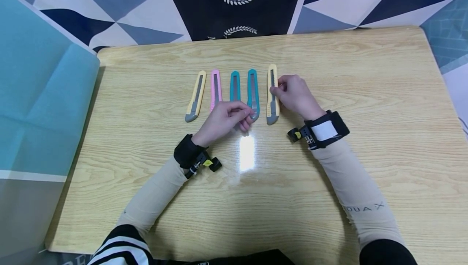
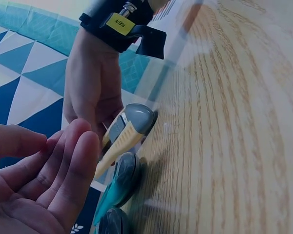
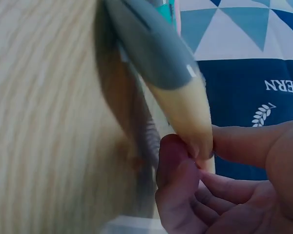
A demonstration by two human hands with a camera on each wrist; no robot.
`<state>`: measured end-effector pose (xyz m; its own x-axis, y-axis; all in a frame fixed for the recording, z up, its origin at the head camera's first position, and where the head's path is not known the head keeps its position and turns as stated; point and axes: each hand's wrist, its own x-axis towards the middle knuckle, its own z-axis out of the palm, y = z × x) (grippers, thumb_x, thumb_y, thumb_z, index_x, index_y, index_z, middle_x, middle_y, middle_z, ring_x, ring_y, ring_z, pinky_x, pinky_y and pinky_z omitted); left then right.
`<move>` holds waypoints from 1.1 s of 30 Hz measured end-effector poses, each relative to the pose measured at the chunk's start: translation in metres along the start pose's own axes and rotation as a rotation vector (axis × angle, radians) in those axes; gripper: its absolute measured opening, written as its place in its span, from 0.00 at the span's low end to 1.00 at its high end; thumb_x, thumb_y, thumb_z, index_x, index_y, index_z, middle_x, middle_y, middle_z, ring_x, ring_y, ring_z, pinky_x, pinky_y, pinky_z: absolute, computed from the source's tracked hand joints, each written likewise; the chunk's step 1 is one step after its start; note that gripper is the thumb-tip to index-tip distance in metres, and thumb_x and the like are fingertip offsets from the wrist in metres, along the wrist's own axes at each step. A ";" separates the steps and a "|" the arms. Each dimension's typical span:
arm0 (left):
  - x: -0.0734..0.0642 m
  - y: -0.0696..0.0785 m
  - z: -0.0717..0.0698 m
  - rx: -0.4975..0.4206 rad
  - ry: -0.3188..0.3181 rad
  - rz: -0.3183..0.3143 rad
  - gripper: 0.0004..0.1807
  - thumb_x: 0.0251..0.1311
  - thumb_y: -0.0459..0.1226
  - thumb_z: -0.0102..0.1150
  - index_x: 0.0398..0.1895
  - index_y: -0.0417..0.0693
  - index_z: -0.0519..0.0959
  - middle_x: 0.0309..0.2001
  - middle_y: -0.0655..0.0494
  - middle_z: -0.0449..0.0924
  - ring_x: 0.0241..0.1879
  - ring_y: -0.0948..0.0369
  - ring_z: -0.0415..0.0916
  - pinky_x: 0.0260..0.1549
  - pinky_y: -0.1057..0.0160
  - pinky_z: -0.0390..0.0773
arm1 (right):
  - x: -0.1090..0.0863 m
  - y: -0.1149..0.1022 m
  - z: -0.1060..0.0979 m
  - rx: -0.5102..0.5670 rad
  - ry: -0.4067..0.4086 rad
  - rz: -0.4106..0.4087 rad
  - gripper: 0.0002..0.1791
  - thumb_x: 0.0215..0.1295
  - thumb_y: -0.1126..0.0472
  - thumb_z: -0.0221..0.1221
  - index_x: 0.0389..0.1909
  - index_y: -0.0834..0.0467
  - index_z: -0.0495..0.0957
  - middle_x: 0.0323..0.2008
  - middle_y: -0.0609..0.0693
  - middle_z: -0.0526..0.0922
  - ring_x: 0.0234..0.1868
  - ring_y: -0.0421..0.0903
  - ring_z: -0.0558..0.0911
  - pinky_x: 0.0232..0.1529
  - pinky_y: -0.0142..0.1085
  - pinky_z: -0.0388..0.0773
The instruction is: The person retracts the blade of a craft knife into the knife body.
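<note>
My right hand [image 1: 295, 94] pinches a pale yellow box cutter [image 1: 272, 94] between thumb and fingers. Its grey end [image 3: 156, 44] points toward me, and a shadow on the wood shows beside it in the right wrist view. My left hand [image 1: 229, 119] hovers with loosely bent fingers, nothing between them in the left wrist view. In the head view it overlaps the lower ends of two teal box cutters [image 1: 253, 88] [image 1: 235, 85]. Left of these lie a pink box cutter [image 1: 216, 86] and another yellow box cutter [image 1: 196, 96], blades retracted along their slots.
The cutters form a row across the wooden table [image 1: 146, 200]. Beyond its far edge hangs a patterned cloth [image 1: 241, 17] in black, blue and white. A light blue cloth [image 1: 40, 94] lies past the left edge. Each wrist wears a strapped camera.
</note>
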<state>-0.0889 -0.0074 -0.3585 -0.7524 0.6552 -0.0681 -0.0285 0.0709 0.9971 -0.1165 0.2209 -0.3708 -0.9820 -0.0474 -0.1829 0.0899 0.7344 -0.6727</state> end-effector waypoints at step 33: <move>0.002 -0.027 -0.006 0.036 0.006 0.001 0.11 0.67 0.30 0.47 0.42 0.29 0.77 0.31 0.41 0.80 0.28 0.49 0.79 0.30 0.47 0.83 | 0.001 0.004 0.003 -0.145 0.052 0.077 0.14 0.64 0.54 0.57 0.35 0.64 0.75 0.23 0.56 0.77 0.20 0.47 0.73 0.17 0.36 0.67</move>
<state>-0.0934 -0.0123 -0.3851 -0.7563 0.6508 -0.0663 -0.0039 0.0969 0.9953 -0.1163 0.2217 -0.3760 -0.9808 0.0446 -0.1900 0.1435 0.8247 -0.5471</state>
